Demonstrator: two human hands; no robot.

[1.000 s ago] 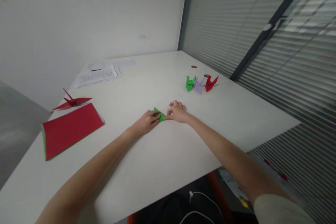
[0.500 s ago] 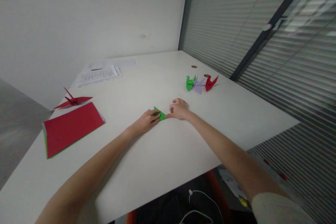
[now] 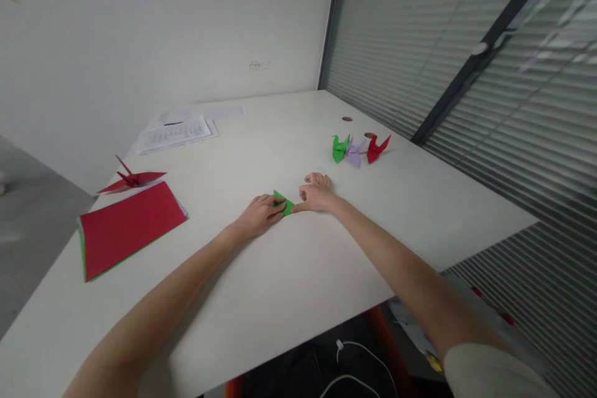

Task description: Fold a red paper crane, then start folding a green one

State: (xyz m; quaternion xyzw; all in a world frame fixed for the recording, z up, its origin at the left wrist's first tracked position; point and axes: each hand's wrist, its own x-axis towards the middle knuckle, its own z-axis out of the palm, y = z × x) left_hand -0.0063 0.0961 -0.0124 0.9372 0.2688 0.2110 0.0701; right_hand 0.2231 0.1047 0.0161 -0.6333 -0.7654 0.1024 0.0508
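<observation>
A small folded piece of green origami paper (image 3: 288, 207) lies on the white table, its pointed tip showing at the top. My left hand (image 3: 262, 211) holds it down from the left, with fingertips over part of it. To the right, my right hand (image 3: 318, 193) touches the paper's right corner with an outstretched digit. The other fingers of that hand are loosely bent above the table, apart from the paper, with nothing visible in them. The folds under my left fingers are hidden.
Several sheets of coloured paper, red on top (image 3: 133, 230), lie at left beside a red paper crane (image 3: 132, 179). Printed papers (image 3: 177, 132) lie farther back. Green (image 3: 340, 149), lilac (image 3: 355, 154) and red (image 3: 377, 149) cranes stand at right, near window blinds (image 3: 396, 43).
The right hand has shifted very slightly left along the green paper's corner. The left hand stays on the paper. The whole view has moved a little.
</observation>
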